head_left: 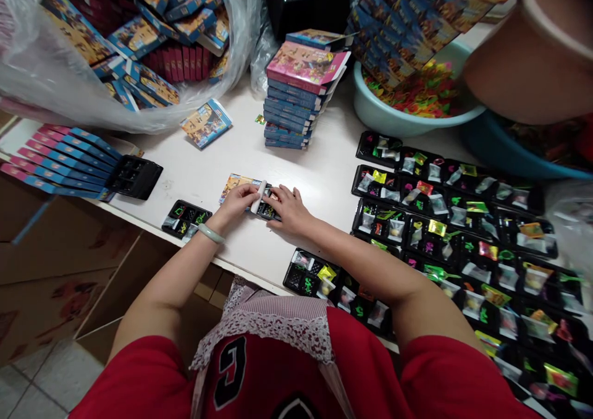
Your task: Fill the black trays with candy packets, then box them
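My left hand and my right hand meet at the middle of the white table. Between them lie a small colourful box and a black toy tray that sits partly inside the box's white open end. The left hand's fingers pinch the box at its opening. The right hand's fingers curl over the tray. A pale bangle circles my left wrist.
Another filled black tray lies left of my hands, with an empty one beyond beside flat box sleeves. Several filled trays cover the right side. A stack of boxes, a bag of boxes and a basin of toys stand behind.
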A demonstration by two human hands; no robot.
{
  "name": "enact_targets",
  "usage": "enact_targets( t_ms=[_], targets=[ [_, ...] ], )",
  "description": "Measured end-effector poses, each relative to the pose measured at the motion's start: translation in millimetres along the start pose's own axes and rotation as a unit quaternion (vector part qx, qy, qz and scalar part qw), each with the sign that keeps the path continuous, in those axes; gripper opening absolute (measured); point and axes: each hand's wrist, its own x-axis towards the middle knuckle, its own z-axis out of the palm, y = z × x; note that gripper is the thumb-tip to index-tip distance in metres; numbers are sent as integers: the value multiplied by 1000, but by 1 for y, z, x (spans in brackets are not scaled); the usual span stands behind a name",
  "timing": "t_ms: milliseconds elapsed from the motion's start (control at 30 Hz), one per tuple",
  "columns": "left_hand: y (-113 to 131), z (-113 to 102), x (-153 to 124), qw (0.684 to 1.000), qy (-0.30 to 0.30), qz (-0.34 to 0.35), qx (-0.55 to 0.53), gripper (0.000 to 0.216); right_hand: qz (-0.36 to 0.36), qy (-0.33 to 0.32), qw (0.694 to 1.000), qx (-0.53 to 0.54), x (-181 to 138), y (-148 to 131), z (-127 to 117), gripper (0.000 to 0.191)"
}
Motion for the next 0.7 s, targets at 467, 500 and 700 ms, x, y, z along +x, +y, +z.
enact_targets(
  t_ms=[467,500,700],
  targets=[
    [-3,1,6,999,-6,-28,-27,21,-26,15,990,-136,30,-11,-26,24],
    [-4,1,6,999,-8,-31,-33,22,-32,13,988,-148,33,-12,-27,25],
    [-9,3,8,1000,3,-14,-13,23,-63,43,989,-125,25,0,-27,28]
  ],
)
